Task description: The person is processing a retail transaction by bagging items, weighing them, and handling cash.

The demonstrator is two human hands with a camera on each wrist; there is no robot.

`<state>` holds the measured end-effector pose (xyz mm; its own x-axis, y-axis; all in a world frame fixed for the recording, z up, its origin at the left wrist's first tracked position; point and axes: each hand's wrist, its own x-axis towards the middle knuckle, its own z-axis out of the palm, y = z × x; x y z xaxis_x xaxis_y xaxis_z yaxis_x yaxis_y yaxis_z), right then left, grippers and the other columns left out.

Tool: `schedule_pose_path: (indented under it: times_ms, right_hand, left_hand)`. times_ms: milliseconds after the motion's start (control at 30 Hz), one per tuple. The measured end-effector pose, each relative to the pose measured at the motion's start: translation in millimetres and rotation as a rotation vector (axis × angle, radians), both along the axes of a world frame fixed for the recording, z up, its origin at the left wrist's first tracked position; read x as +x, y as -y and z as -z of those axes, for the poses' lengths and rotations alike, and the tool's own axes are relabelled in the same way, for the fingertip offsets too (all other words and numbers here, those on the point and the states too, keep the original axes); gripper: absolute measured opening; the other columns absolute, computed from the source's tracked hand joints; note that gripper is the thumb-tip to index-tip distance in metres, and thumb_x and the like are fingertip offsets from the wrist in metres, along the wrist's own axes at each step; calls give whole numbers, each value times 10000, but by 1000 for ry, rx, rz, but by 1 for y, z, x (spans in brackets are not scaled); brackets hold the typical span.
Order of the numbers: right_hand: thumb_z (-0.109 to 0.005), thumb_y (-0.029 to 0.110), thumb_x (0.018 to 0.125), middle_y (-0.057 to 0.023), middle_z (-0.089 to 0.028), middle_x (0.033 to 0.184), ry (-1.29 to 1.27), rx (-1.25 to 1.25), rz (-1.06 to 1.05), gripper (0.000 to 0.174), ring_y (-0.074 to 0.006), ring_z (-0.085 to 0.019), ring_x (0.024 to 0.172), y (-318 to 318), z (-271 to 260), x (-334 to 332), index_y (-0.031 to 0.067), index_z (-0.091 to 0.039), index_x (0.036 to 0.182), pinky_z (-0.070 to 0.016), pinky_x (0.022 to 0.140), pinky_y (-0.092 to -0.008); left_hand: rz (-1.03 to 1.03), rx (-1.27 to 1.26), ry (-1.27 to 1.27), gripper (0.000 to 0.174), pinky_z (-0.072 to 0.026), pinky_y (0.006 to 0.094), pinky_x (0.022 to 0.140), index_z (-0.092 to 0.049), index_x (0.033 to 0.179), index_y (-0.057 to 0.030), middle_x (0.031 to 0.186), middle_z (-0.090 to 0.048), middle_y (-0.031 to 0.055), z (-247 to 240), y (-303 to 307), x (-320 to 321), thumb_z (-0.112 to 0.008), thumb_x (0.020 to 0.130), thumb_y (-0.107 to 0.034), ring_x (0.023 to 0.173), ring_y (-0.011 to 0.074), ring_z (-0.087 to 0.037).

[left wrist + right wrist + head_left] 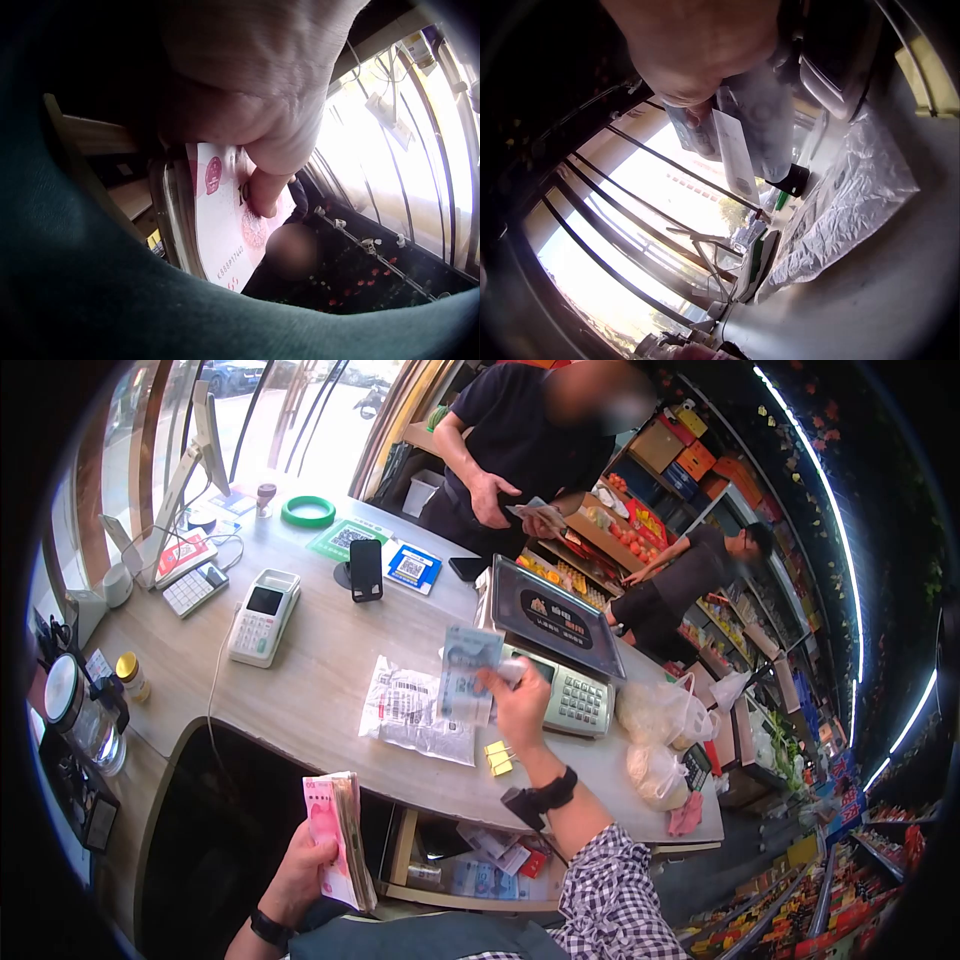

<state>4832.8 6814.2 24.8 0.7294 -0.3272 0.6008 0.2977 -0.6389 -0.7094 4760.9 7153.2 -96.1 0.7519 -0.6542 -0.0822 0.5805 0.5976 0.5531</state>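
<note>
My left hand (296, 863) grips a thick stack of banknotes (324, 815) near the counter's front edge, a pink note outermost and the thumb across it. The left wrist view shows the pink note (215, 214) close up, thumb pressed on its face. Over the counter, my right hand (524, 705) pinches a blue banknote (466, 665) by its edge; a whitish piece of paper (735, 150) shows beside it in the right wrist view. Below the blue note lies a plastic-wrapped parcel (415, 710). A yellow binder clip (498, 758) lies just left of the right wrist.
An open drawer (402, 855) below the counter holds blue notes and papers. Right of the hand stands a weighing scale (578, 703), then plastic bags (655, 725). A card terminal (265, 618) and phone (367, 572) stand leftward. Across the counter, a person (505, 435) holds banknotes.
</note>
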Motion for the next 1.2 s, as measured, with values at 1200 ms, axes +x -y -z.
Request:
schedule_pose_path:
  times_ms: [1200]
  right_hand:
    - [-686,9,843,-88,-618,735,-171,489,325,288,-131,-572,502,161,-30,88,-43,-583,1106,-426,396,-260]
  left_hand:
    - [-51,41,25,484,-549,274,589,-532,1148,-23,847,-634,45,13,-2,3,-781,826,-286,691,135,-630]
